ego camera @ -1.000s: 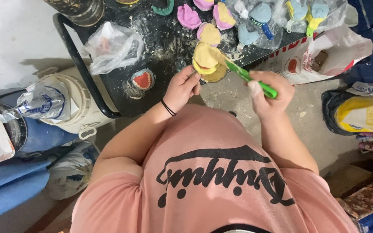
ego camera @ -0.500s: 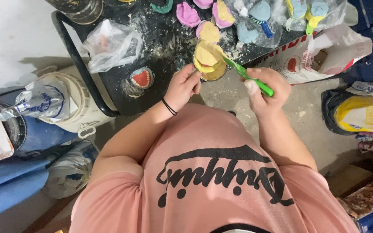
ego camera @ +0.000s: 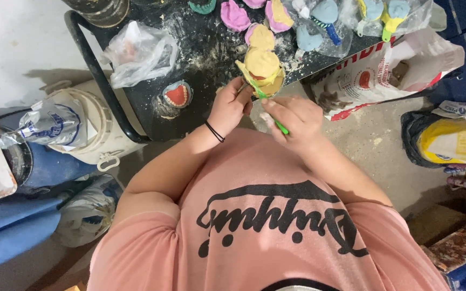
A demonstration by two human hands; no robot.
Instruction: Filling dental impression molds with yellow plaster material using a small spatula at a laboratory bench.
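Yellow plaster dental cast (ego camera: 262, 67), gripped in the left hand (ego camera: 232, 105), is apparently being trimmed by the thin green tool (ego camera: 271, 108) the right hand (ego camera: 293, 119) pinches.

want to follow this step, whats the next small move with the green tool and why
Probably draw the green tool along the rim of the yellow mould. The left hand holds the mould at the black table edge, and the right hand has the tool's tip against its lower side.
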